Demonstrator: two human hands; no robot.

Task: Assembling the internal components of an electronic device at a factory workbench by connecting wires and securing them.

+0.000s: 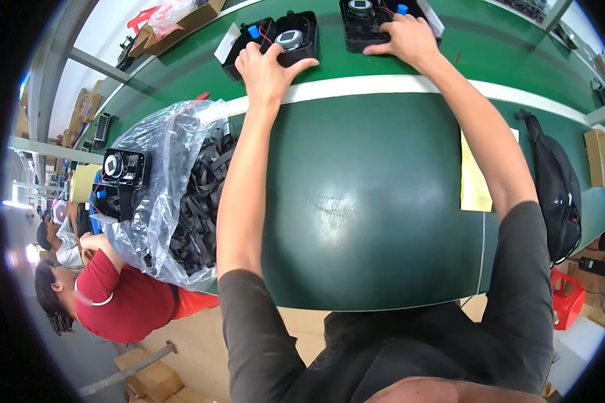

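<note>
Both my arms reach far forward across the bench. My left hand (265, 72) is at the near wall of an open black plastic case (307, 25), fingers over its edge and thumb stretched right along the front. Inside that case are a round silver-rimmed part (289, 40), a blue-capped piece (253, 31) and red wires. To the right, my right hand (410, 41) grips a second, similar black case (357, 39), fingers reaching inside and thumb at the near wall. It holds another round silver part (360, 7) and a blue piece (402, 9).
A clear plastic bag (156, 176) of black straps (205, 195) lies left, with a third open case (126, 168) beside it. Right are a yellow sheet (474, 178) and black bag (554, 188). A white strip (356, 85) crosses the green bench. A red-shirted person (124, 295) sits left.
</note>
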